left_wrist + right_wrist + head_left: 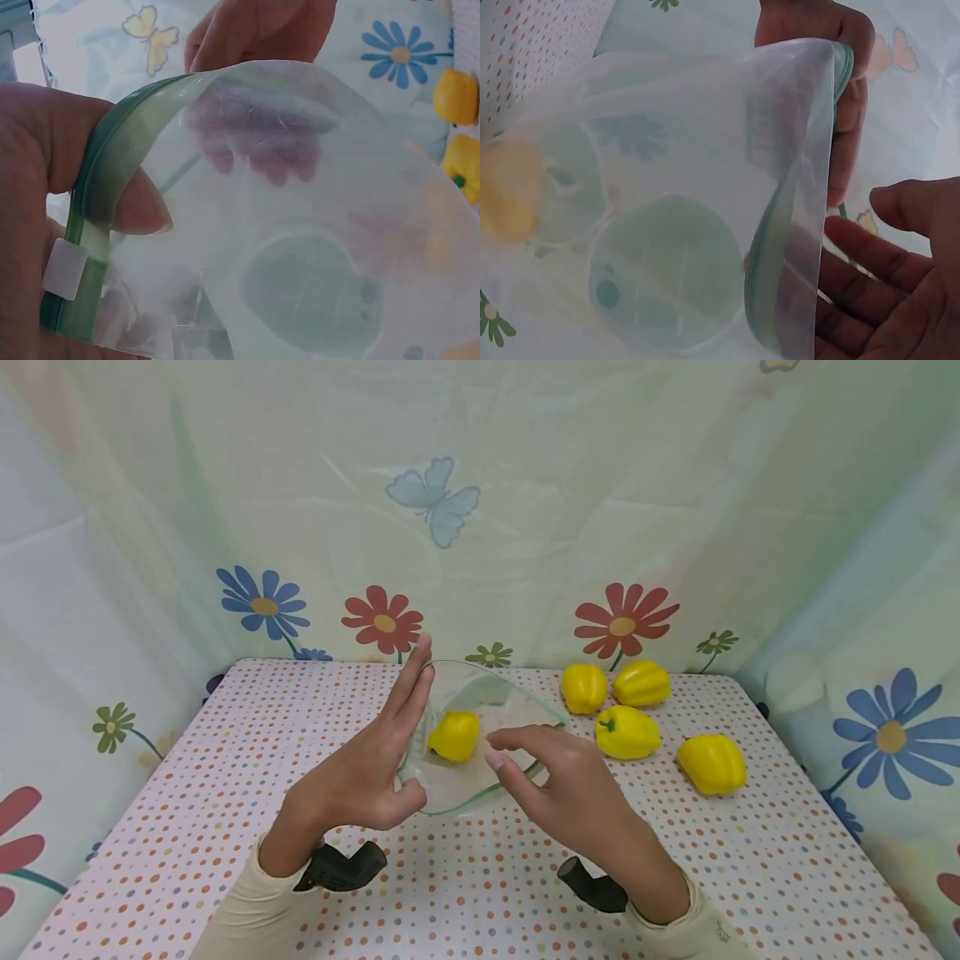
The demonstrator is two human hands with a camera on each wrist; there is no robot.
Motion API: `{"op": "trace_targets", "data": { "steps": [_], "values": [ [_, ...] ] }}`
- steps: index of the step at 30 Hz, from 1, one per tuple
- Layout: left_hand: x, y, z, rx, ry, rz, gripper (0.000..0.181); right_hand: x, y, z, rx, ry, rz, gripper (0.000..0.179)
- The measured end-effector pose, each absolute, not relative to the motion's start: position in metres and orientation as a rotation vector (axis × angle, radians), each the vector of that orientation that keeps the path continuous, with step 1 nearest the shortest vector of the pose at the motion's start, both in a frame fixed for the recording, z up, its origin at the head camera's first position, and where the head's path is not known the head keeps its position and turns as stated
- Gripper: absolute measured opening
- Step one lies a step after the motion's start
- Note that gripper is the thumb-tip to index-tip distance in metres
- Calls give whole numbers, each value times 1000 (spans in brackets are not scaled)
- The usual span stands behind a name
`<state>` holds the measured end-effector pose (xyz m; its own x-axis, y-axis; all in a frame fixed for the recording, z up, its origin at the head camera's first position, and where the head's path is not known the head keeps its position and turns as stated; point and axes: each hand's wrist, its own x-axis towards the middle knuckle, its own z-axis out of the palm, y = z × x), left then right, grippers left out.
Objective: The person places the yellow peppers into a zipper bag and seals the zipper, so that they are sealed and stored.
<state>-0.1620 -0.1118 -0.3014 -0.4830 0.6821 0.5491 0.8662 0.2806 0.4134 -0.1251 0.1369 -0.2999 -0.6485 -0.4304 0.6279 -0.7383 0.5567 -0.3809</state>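
A clear zip bag (453,795) with a green zip edge stands with its mouth towards me, a yellow bell pepper (454,736) inside it. My left hand (375,760) holds the bag's left rim, its thumb hooked inside the green edge (101,161) and its long fingers outside. A white slider (65,268) sits on that edge. At the right side of the mouth is my right hand (570,777), thumb and fingers apart. In the right wrist view, the right fingers (870,281) lie loosely beside the bag's rim, partly behind the film; contact is hard to tell.
Several more yellow bell peppers lie right of the bag, the nearest a pepper (628,732) with a green stem. Another pepper (712,764) lies farther right. The dotted tablecloth (465,893) ends at a printed flower curtain (525,552) behind.
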Motion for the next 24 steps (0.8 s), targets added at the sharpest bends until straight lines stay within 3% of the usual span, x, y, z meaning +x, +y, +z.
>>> {"op": "trace_targets", "data": {
  "steps": [4,7,14,20,24],
  "values": [
    [-161,-112,-301,-1437,-2278,-994,107,-125,148,-297,1029,-2128,984,21],
    [-160,-111,-300,-1439,-2282,-990,108,-127,155,-296,1059,-1960,1030,31],
    [-160,-111,-299,-1439,-2274,-974,108,-140,181,-303,977,-1749,1127,36],
    [-160,-111,-298,-1436,-2282,-969,107,-158,210,-321,886,-1871,1214,12],
    [-160,-111,-297,-1431,-2303,-966,106,-178,231,-342,751,-2034,1230,28]
  ]
}}
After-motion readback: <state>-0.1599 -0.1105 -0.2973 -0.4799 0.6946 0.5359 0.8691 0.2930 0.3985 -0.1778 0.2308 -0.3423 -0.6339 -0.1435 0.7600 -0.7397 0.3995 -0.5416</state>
